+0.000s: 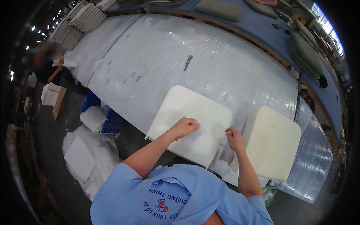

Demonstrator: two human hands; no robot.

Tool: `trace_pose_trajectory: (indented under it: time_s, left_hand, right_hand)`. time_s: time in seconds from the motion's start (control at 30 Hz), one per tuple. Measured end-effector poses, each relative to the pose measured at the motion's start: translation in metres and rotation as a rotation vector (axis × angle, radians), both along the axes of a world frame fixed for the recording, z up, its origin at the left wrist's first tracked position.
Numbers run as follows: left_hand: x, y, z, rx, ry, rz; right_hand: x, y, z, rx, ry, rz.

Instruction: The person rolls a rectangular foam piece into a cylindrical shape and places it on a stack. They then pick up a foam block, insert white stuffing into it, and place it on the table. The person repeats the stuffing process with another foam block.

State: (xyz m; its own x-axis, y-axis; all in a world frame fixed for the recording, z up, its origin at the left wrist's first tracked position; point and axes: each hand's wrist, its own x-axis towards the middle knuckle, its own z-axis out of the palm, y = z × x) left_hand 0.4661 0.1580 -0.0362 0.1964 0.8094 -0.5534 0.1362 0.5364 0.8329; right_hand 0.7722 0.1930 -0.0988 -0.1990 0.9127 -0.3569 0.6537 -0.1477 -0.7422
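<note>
The long counter (180, 52), wrapped in clear plastic film, fills the scene from far left to near right. On its near edge lies a cream foam slab (187, 112), and a second, thicker foam block (275, 142) sits just to its right. Over the slab there's a thin translucent sheet (200, 140). The left hand (184, 126) rests on it, fingers curled into a loose fist, while the right hand (235, 138) pinches the sheet's right edge, fingers narrow.
</note>
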Motion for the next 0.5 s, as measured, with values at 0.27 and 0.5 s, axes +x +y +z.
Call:
trace_pose_trajectory:
  time_s: [0.27,0.5]
  left_hand:
    - [-0.011,-0.002,-0.019,0.076,-0.137,0.265]
    - [-0.019,-0.004,-0.005,-0.081,-0.32,0.454]
  right_hand:
    - [-0.134,-0.008,0.04,-0.435,0.558,-0.081]
    - [-0.154,0.014,0.027,-0.274,0.678,-0.107]
